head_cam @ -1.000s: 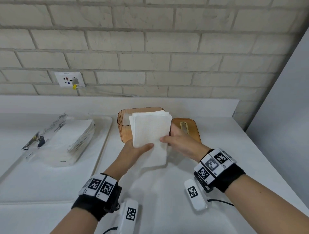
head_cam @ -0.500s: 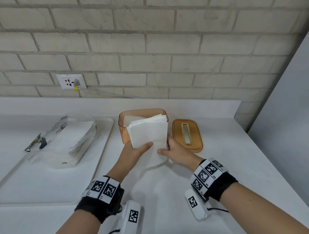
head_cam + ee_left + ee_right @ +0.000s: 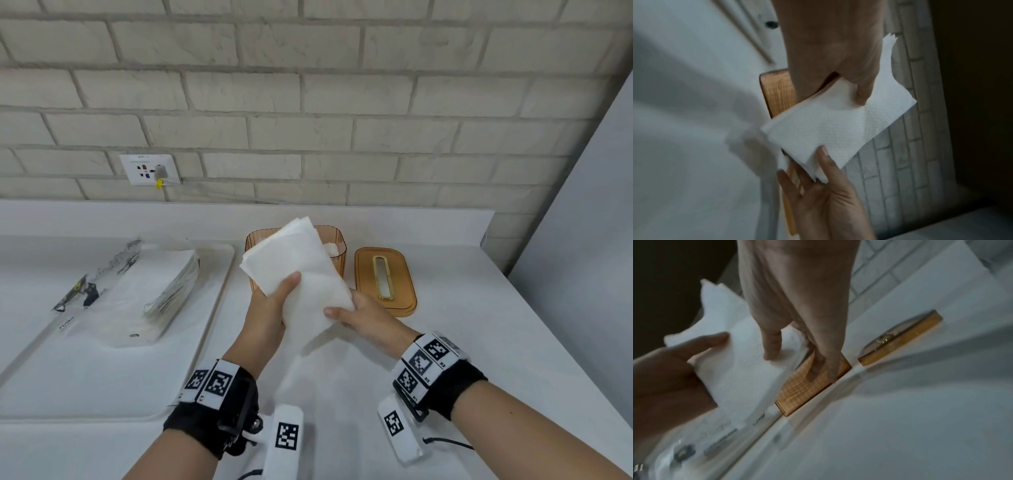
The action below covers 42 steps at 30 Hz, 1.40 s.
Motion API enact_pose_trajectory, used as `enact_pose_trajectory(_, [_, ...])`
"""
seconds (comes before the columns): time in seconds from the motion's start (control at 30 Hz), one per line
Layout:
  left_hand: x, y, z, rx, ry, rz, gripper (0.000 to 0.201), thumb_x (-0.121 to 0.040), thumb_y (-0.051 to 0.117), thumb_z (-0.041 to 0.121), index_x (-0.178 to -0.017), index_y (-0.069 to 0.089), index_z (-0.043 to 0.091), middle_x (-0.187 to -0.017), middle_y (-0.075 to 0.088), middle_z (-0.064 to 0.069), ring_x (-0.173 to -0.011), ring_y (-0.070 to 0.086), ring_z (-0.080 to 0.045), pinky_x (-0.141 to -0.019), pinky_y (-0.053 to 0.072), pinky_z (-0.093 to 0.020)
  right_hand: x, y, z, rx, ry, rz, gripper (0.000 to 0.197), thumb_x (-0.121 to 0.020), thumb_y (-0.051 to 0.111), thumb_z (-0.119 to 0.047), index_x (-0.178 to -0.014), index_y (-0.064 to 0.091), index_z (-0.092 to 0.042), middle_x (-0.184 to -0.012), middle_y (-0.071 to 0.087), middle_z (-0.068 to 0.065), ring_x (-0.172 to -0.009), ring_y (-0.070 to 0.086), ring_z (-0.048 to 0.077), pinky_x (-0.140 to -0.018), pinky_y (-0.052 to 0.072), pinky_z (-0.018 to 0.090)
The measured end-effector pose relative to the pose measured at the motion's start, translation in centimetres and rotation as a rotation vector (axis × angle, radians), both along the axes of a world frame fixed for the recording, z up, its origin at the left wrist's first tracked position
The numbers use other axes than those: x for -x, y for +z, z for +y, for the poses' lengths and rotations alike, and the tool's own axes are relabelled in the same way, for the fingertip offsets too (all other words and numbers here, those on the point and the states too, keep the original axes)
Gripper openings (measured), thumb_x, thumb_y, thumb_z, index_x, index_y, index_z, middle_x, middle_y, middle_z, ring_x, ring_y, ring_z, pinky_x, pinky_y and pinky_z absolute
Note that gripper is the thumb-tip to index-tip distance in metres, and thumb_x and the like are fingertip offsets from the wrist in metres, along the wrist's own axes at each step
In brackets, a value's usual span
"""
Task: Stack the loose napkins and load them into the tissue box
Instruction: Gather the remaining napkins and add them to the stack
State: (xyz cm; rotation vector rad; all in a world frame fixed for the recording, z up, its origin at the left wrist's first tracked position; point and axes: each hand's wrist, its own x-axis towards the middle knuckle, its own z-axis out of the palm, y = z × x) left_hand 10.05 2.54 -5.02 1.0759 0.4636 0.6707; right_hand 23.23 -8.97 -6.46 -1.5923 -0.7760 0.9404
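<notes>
A stack of white napkins [image 3: 301, 274] is held tilted above the amber tissue box [image 3: 337, 245], which stands open on the white tabletop [image 3: 445, 342]. The stack is clamped by the left hand [image 3: 265, 313], thumb on top, and its lower right corner is pinched by the right hand [image 3: 363, 317]. The box's slotted lid [image 3: 385, 279] lies flat just beside the box, to its right.

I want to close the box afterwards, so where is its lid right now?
In the head view the lid lies flat on the white counter, just right of the open tissue box, beyond the right hand.
</notes>
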Motion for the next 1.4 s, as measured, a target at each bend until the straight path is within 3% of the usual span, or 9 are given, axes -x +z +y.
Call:
enact_pose_trajectory(0.13, [0.8,0.1,1.1,0.051,0.052,-0.032,0.049,-0.081,0.07,0.021,-0.127,0.054,0.016,-0.121,0.065,-0.007,-0.111,0.062,-0.024,-0.085,0.054,-0.042,-1.3,0.5,-0.9,-0.204,-0.147,0.32,0.036,-0.086,0.063,-0.005,-0.119,0.054,-0.014,-0.116,0.066,0.007,-0.106,0.064,0.022,-0.085,0.056,0.034])
enact_pose_trajectory(0.27, [2.6,-0.2,2.4,-0.171,-0.004,0.207,0.021,-0.087,0.064,0.014,-0.108,0.064,0.019,-0.106,0.071,0.003,-0.1,0.067,-0.02,-0.07,0.053,-0.026,-2.9,0.8,-1.5,-0.137,-0.17,0.145,0.039,-0.088,0.061,-0.006,-0.126,0.053,-0.009,-0.118,0.065,0.008,-0.11,0.061,0.024,-0.096,0.049,0.04])
enact_pose_trajectory(0.43, [2.6,-1.7,1.9,-0.36,-0.167,0.444,0.037,-0.075,0.08,0.019,-0.109,0.067,0.014,-0.099,0.074,-0.002,-0.093,0.07,-0.023,-0.07,0.052,-0.023,-2.9,0.5,-1.8,0.014,-0.053,-0.081,0.042,-0.09,0.061,-0.01,-0.127,0.046,-0.02,-0.117,0.065,0.0,-0.109,0.061,0.017,-0.099,0.046,0.036])
enact_pose_trajectory(0.57, [2.0,-2.7,1.8,-0.39,-0.17,0.627,0.034,-0.076,0.079,0.023,-0.101,0.059,0.011,-0.1,0.069,-0.004,-0.087,0.066,-0.019,-0.067,0.051,-0.022,-2.5,-0.1,-2.0,0.169,0.007,-0.211,0.068,-0.089,0.056,-0.003,-0.143,0.022,-0.024,-0.117,0.058,-0.001,-0.101,0.058,0.01,-0.082,0.047,0.022])
enact_pose_trajectory(0.63, [1.7,-2.9,1.8,-0.39,-0.146,0.708,0.055,-0.072,0.081,0.035,-0.112,0.052,0.011,-0.109,0.064,-0.005,-0.094,0.063,-0.02,-0.068,0.049,-0.022,-2.3,-0.1,-1.7,0.178,-0.001,-0.253,0.066,-0.089,0.055,-0.005,-0.144,0.022,-0.022,-0.127,0.054,0.0,-0.113,0.053,0.015,-0.094,0.044,0.027])
enact_pose_trajectory(0.87, [2.3,-2.4,1.9,-0.531,-0.063,0.468,0.022,-0.082,0.073,0.014,-0.094,0.064,0.03,-0.095,0.07,0.007,-0.09,0.065,-0.013,-0.075,0.049,-0.021,-3.3,-0.3,-1.6,0.066,-0.07,-0.272,0.029,-0.092,0.054,-0.005,-0.113,0.043,-0.02,-0.105,0.058,0.001,-0.102,0.056,0.017,-0.079,0.043,0.021])
enact_pose_trajectory(1.2, [1.9,-3.0,2.6,-0.493,-0.102,0.549,0.021,-0.084,0.071,0.019,-0.103,0.065,0.022,-0.096,0.07,-0.003,-0.087,0.066,-0.021,-0.067,0.048,-0.02,-2.2,0.6,-1.1,0.006,-0.074,-0.54,0.057,-0.088,0.051,0.005,-0.129,0.036,-0.033,-0.124,0.045,-0.004,-0.092,0.056,0.028,-0.077,0.048,0.031])
enact_pose_trajectory(1.3, [1.8,-2.7,2.6,-0.515,-0.059,0.496,0.024,-0.084,0.071,0.019,-0.107,0.064,0.02,-0.099,0.069,-0.001,-0.088,0.065,-0.016,-0.07,0.049,-0.02,-1.8,1.1,-1.1,-0.049,-0.053,-0.629,0.06,-0.087,0.046,0.01,-0.131,0.043,-0.032,-0.129,0.045,-0.01,-0.11,0.049,0.008,-0.092,0.04,0.014])
enact_pose_trajectory(1.4, [2.1,-2.7,2.6,-0.561,-0.087,0.488,0.02,-0.082,0.073,0.018,-0.099,0.066,0.026,-0.092,0.069,-0.003,-0.08,0.062,-0.016,-0.067,0.047,-0.019,-1.8,0.8,-1.4,0.001,-0.029,-0.688,0.058,-0.087,0.048,0.007,-0.132,0.045,-0.029,-0.125,0.043,-0.003,-0.089,0.049,0.0,-0.079,0.036,0.006])
